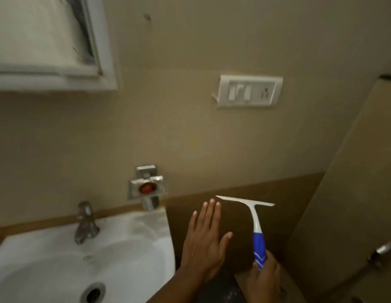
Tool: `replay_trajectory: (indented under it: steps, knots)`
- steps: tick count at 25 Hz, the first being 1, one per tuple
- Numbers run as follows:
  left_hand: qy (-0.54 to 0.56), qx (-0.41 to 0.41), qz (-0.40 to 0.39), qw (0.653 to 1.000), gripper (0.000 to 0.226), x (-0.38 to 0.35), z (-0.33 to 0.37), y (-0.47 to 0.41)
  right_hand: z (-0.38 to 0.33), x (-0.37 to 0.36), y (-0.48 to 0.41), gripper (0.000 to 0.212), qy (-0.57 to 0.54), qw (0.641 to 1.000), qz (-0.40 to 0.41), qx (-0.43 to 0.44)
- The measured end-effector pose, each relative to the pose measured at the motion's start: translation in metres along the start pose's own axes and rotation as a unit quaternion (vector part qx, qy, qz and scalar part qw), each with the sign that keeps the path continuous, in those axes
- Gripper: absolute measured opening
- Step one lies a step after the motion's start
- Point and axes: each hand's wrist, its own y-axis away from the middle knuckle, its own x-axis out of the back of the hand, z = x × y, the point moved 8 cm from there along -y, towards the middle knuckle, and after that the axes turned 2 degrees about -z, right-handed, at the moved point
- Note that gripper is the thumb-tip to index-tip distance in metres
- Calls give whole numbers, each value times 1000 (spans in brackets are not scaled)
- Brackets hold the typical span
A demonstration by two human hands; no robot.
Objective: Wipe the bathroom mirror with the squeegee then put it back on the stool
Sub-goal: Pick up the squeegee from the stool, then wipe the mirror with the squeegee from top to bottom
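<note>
My right hand [265,278] grips the blue end of a squeegee [254,217], low at the right. The tool stands upright, its white blade across the top, level with the brown tile band. My left hand [204,239] hovers just left of it, fingers straight and together, palm away from me, holding nothing. The mirror cabinet [48,47] with its white frame hangs at the top left, well above both hands. No stool shows in this view.
A white washbasin [129,241] with a metal tap [85,224] fills the lower left. A wall valve [147,189] sits above its right corner. A switch plate [249,91] is on the beige wall, and a door with a handle [380,253] stands at the right.
</note>
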Motion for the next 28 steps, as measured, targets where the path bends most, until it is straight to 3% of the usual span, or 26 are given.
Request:
replay_trajectory:
  steps: [4, 8, 13, 18, 22, 28]
  knots:
    - [-35, -15, 63, 997, 65, 95, -33, -17, -111, 18, 38, 50, -118, 984, 82, 106]
    - [-88, -30, 109, 990, 64, 180, -70, -23, -206, 21, 76, 50, -251, 942, 103, 199]
    - [-139, -74, 244, 957, 66, 306, -113, -26, -312, 41, 124, 46, -305, 890, 128, 314]
    - [-241, -36, 351, 904, 71, 455, -174, -32, -407, 50, 170, 36, -363, 845, 46, 390]
    - [-263, 24, 370, 891, 76, 555, -232, -41, -479, 52, 217, 26, -357, 807, 12, 471]
    - [-244, 72, 291, 922, 109, 626, -283, -61, -585, 49, 269, 32, -288, 761, 45, 580]
